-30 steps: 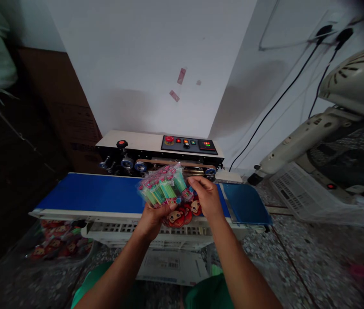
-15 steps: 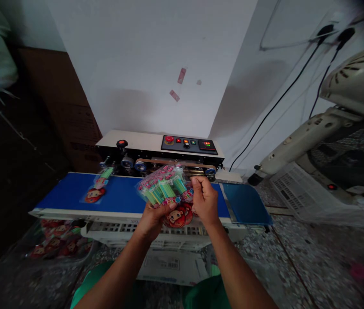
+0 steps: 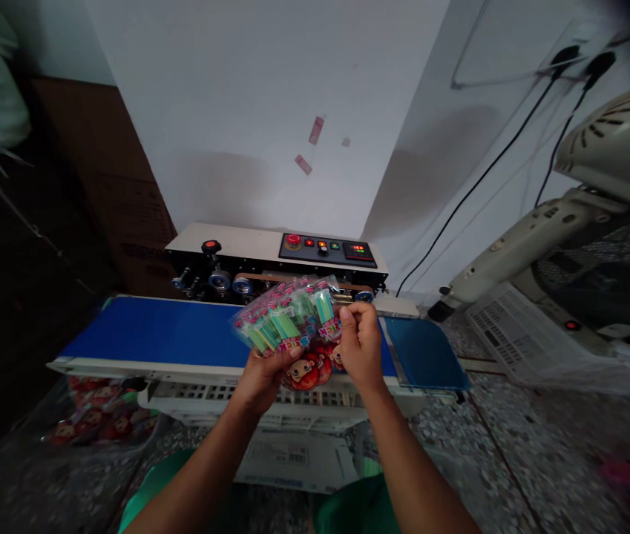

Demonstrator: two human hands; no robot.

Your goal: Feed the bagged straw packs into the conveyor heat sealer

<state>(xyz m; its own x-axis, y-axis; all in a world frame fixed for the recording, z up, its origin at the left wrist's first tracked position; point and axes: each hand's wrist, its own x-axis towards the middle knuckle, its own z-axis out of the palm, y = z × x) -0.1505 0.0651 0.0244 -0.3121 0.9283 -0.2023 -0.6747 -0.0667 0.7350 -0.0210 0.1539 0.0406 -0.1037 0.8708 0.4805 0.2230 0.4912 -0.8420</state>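
Observation:
My left hand [image 3: 262,377] grips from below a fanned stack of clear toy packets [image 3: 286,326], each with green sticks and a red cartoon head. My right hand [image 3: 360,343] pinches the rightmost packet of that stack at its upper edge. Both hands hover over the front edge of a blue conveyor belt [image 3: 164,330]. Behind the belt stands a band sealing machine [image 3: 248,256] with a control panel [image 3: 326,248] showing lit buttons and a red display.
A pile of the same packets [image 3: 97,419] lies in clear plastic below the belt's left end. At right sit a white fan [image 3: 615,148] and a white crate [image 3: 515,326]. Black cables [image 3: 487,170] run up the wall. A cardboard box [image 3: 119,200] stands at left.
A packet that lay on the belt's left part half a second ago is gone from the belt. My right hand has shifted its pinch to a packet raised at the stack's right.

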